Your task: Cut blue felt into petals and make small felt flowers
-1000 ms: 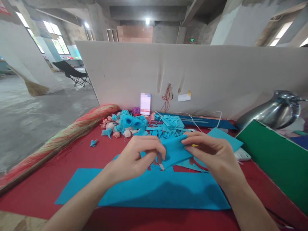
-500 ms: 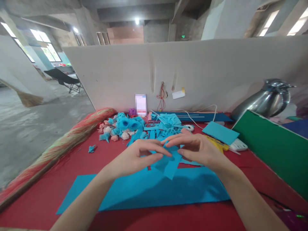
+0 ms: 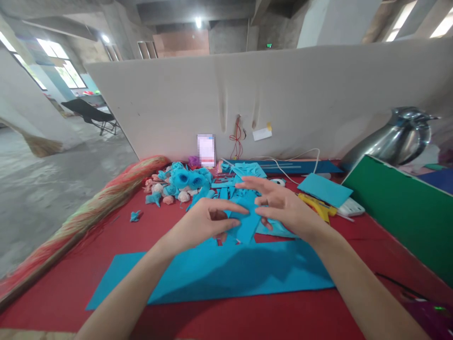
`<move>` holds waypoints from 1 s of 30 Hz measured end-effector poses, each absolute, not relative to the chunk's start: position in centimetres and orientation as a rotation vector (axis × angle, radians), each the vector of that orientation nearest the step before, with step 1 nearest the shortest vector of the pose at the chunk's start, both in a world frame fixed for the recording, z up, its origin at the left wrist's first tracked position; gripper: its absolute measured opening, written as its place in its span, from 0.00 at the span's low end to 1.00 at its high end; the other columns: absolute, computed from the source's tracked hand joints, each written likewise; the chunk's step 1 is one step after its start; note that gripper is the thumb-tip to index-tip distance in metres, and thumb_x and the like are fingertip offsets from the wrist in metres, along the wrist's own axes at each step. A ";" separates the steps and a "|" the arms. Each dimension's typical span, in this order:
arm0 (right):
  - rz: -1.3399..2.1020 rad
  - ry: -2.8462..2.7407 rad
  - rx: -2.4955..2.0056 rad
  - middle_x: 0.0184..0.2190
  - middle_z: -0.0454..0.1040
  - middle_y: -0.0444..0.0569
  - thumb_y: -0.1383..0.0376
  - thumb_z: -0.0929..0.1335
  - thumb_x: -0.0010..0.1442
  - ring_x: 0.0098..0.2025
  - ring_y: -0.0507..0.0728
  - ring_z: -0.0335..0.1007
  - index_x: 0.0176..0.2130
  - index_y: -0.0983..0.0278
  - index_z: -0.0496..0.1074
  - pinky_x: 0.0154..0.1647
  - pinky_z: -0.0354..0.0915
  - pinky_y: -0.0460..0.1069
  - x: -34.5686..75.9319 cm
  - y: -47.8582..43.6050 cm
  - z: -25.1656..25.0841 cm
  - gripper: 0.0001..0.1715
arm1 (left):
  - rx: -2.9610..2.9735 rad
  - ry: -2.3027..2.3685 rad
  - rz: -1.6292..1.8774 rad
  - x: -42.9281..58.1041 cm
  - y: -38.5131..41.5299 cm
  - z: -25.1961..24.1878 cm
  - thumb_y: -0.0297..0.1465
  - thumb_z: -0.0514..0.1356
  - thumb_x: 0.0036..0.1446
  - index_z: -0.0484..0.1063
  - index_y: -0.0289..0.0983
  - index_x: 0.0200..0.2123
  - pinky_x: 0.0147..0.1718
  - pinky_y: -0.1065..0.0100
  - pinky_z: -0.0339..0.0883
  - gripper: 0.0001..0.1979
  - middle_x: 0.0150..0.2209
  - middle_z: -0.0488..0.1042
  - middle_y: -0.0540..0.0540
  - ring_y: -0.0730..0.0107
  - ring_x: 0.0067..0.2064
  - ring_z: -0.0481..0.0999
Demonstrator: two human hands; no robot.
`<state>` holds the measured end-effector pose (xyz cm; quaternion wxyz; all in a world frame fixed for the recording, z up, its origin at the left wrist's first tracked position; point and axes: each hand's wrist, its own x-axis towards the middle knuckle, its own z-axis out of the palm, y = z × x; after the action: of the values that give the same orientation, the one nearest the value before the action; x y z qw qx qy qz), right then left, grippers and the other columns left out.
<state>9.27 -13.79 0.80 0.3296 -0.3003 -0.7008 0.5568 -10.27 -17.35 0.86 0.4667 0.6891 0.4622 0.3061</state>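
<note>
A small piece of blue crepe paper point(image 3: 248, 223) is pinched between the thumb and fingers of my left hand point(image 3: 203, 221), above the table. My right hand point(image 3: 288, 204) is just to its right, fingers spread and bent, with the fingertips close to the paper's right edge. Whether they touch it I cannot tell. Beneath both hands a long blue crepe paper sheet point(image 3: 219, 278) lies flat, with shadows across it. Behind them is a heap of blue paper strips and scraps point(image 3: 249, 169), partly hidden by my right hand.
Blue, pink and white paper flowers point(image 3: 184, 180) are piled at the back left of the red table point(image 3: 116, 236). A yellow glue gun point(image 3: 320, 208) lies right, near a folded blue sheet point(image 3: 325, 190). A green board point(image 3: 403, 212) and a metal jug point(image 3: 385, 139) stand farther right.
My right hand has loosened from the blue paper piece, its fingers lifting and spreading. The piece is now more upright in my left hand. The view has shifted slightly.
</note>
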 end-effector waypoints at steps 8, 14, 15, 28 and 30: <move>1.496 -1.962 -0.891 0.17 0.65 0.39 0.65 0.68 0.52 0.18 0.45 0.58 0.28 0.66 0.67 0.19 0.58 0.40 8.5 -14.4 0.9 0.06 | 1.660 1.173 1.098 -9.8 -17.4 0.9 0.28 0.59 0.49 0.74 0.37 0.39 0.15 0.78 0.57 0.11 0.15 0.64 0.55 0.82 0.16 0.61; 1.532 -1.869 -0.889 0.14 0.67 0.41 0.63 0.69 0.50 0.15 0.46 0.61 0.20 0.66 0.63 0.16 0.58 0.41 8.5 -14.5 1.1 0.15 | 1.578 1.108 1.151 -9.7 -17.4 0.4 0.30 0.61 0.49 0.71 0.40 0.45 0.16 0.77 0.57 0.17 0.15 0.64 0.55 0.81 0.16 0.60; 1.535 -1.841 -0.882 0.13 0.67 0.42 0.62 0.69 0.50 0.15 0.47 0.61 0.20 0.66 0.63 0.15 0.58 0.41 8.4 -14.5 1.0 0.15 | 1.532 1.074 1.211 -9.5 -17.4 0.2 0.31 0.61 0.49 0.67 0.42 0.49 0.17 0.77 0.58 0.21 0.19 0.67 0.54 0.81 0.17 0.61; 1.264 -1.883 -1.019 0.26 0.73 0.51 0.53 0.57 0.59 0.24 0.54 0.71 0.31 0.67 0.68 0.24 0.67 0.47 6.6 -14.3 -1.0 0.22 | 1.305 1.174 1.457 -8.3 -16.4 -2.4 0.41 0.57 0.51 0.69 0.35 0.24 0.25 0.76 0.61 0.15 0.23 0.66 0.52 0.77 0.26 0.64; 1.059 -1.974 -1.145 0.32 0.74 0.51 0.57 0.61 0.57 0.31 0.55 0.71 0.36 0.66 0.69 0.31 0.67 0.48 8.8 -13.0 -1.1 0.16 | 1.260 1.186 1.490 -8.8 -16.1 -2.3 0.42 0.58 0.49 0.68 0.35 0.21 0.22 0.75 0.59 0.16 0.19 0.64 0.52 0.77 0.24 0.63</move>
<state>8.84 -12.99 -1.08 0.3077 -0.4332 -0.7465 0.4005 -8.78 -16.12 -2.26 0.4161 0.5017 0.4723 0.5934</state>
